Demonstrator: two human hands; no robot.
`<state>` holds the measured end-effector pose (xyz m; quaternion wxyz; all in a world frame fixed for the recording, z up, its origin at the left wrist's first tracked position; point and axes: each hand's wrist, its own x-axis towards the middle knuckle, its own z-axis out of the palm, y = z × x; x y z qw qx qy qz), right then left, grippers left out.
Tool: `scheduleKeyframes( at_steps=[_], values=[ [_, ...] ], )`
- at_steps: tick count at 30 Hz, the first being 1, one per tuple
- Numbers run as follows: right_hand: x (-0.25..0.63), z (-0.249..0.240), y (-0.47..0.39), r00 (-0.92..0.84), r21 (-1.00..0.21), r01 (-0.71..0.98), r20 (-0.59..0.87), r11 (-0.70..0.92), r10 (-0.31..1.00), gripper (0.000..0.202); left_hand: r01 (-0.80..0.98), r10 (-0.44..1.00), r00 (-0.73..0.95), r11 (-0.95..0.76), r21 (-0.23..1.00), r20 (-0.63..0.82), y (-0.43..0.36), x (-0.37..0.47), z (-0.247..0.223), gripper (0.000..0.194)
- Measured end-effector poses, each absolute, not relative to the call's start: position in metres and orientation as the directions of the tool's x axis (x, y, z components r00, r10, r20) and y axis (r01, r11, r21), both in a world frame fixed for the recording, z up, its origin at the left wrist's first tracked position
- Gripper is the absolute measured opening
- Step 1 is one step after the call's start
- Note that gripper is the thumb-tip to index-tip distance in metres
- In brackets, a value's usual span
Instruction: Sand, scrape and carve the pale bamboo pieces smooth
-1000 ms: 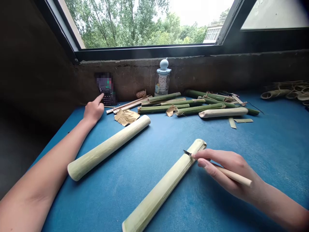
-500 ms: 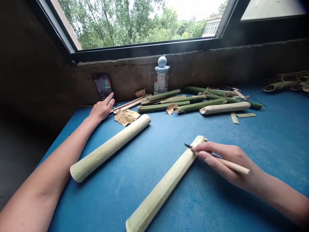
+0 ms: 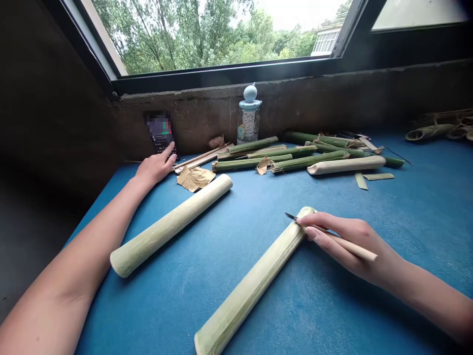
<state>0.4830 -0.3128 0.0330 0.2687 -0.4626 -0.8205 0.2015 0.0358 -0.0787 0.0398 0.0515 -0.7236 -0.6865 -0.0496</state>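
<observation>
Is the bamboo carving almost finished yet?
Barely begun. Two peeled bamboo poles lie pale and ready. The right hand holds a knife at the near pole's far end, which shows no carving. The left hand touches a phone. Green stalks wait unpeeled.

A single head-worn view looks forward and down across the blue worktop (image 3: pixel 406 212) toward the window (image 3: pixel 221 34) at its far edge. It sits close above the worktop's near part, both forearms entering from the bottom corners.
</observation>
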Motion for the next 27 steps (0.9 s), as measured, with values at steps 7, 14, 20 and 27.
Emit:
scheduleKeyframes(
  at_steps=[7, 14, 20, 27],
  values=[
    [0.479, 0.044, -0.318, -0.297, -0.619, 0.693, 0.222, 0.369, 0.929, 0.026, 0.998, 0.969, 0.059, -0.060, -0.004, 0.240, -0.085, 0.023, 0.034, 0.053],
    [0.472, 0.042, -0.332, -0.467, -0.536, 0.624, 0.328, 0.569, 0.821, 0.022, 1.000, 0.962, 0.002, -0.003, 0.003, 0.273, -0.087, -0.005, 0.028, 0.048],
    [0.476, 0.041, -0.326, -0.423, -0.546, 0.656, 0.307, 0.521, 0.853, 0.022, 0.998, 0.980, -0.010, 0.023, -0.061, 0.199, -0.087, 0.000, 0.031, 0.049],
    [0.480, 0.039, -0.315, -0.360, -0.618, 0.659, 0.240, 0.428, 0.901, 0.026, 0.996, 0.982, -0.006, 0.021, -0.083, 0.187, -0.093, 0.005, 0.035, 0.049]
  ],
)
